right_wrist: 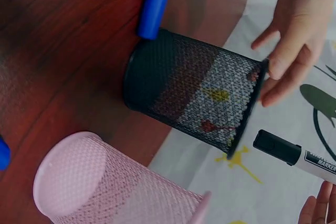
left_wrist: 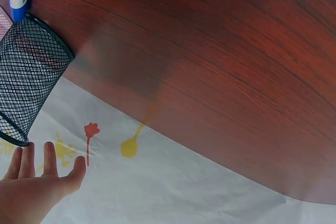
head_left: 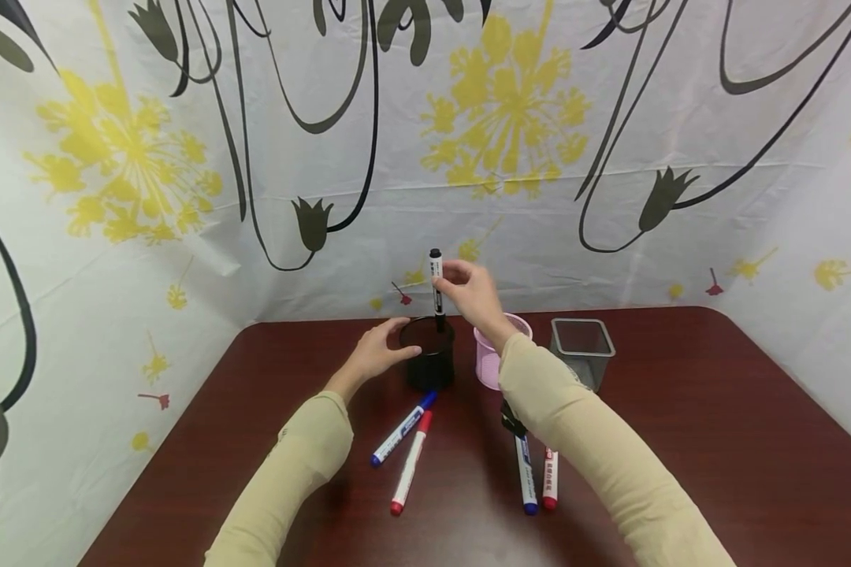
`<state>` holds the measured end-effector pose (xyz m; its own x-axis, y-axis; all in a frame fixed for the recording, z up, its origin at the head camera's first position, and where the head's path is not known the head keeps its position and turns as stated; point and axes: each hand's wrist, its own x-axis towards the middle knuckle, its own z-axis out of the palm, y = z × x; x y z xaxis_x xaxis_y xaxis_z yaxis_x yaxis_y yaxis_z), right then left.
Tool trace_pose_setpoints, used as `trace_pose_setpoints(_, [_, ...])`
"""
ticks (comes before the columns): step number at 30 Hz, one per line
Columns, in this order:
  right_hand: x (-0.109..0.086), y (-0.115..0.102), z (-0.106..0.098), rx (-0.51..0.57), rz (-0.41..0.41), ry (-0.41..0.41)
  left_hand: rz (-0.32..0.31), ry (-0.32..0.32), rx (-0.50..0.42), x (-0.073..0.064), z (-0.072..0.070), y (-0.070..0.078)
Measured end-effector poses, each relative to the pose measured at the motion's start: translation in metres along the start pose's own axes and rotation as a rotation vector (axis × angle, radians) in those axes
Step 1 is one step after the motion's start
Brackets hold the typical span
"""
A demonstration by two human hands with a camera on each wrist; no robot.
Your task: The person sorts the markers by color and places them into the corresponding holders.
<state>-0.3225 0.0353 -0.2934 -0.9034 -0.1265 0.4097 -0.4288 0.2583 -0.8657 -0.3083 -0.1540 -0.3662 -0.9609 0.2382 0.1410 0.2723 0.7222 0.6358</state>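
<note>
My right hand (head_left: 470, 295) pinches a black-capped whiteboard marker (head_left: 436, 279) upright, its capped end down at the mouth of a black mesh pen holder (head_left: 429, 366). In the right wrist view that marker (right_wrist: 299, 153) has its black cap just outside the holder's rim. My left hand (head_left: 377, 350) is at the holder's left side, thumb and fingers spread about the rim. Seen from the left wrist, the fingers of this hand (left_wrist: 39, 187) are extended, with fingertips right at the rim. A blue marker (head_left: 400, 431) and a red marker (head_left: 411, 465) lie in front of the holder.
A pink mesh holder (head_left: 488, 366) stands right of the black one, partly behind my right forearm. Beyond it is a square grey mesh holder (head_left: 585, 354). Another blue marker (head_left: 526, 476), another red marker (head_left: 550, 480) and a black item (head_left: 512, 419) lie near the right sleeve.
</note>
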Motion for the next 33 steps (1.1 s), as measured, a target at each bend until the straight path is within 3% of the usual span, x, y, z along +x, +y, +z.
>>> trace_pose_setpoints(17, [-0.017, 0.034, 0.014, -0.109, 0.027, -0.025, 0.009, 0.008, -0.004, 0.0, 0.001, 0.0])
trace_pose_setpoints(24, [-0.026, 0.048, 0.02, -0.131, 0.03, -0.034, 0.055, 0.025, -0.006, -0.001, 0.0, -0.001])
trace_pose_setpoints(33, [-0.031, 0.056, 0.023, -0.121, -0.005, -0.039, 0.011, 0.013, 0.008, -0.002, 0.0, 0.002])
